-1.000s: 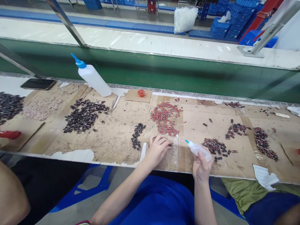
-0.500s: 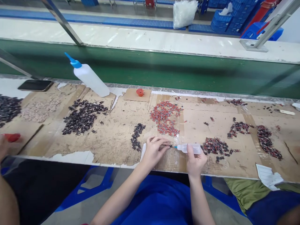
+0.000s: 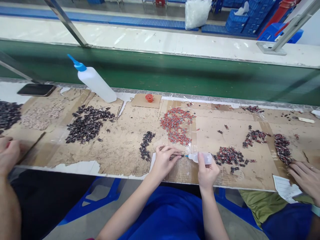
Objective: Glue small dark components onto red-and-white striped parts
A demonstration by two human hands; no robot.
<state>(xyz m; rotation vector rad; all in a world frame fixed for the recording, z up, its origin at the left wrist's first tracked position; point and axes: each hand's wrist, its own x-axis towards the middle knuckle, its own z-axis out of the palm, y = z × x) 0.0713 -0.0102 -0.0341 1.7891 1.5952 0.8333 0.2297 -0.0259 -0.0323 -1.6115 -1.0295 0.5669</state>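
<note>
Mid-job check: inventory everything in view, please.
Large bottle: one, white-blue, back left
Small bottle: one, clear, centre
Phone: one, black, far left
Cup: one, red, back centre
Piles: three, black, left; one, pinkish, left; one, red, centre; four, red-black, right
Cardboard: several, brown, under piles
Paper slip: one, white, front right
Crates: many, blue, background
Bag: one, white, background
Others' hands: at least two, edges
Left hand: one, centre
Right hand: one, centre

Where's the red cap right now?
In the head view, the red cap sits left of centre on a small cardboard piece, between the big bottle and the red parts.
</note>
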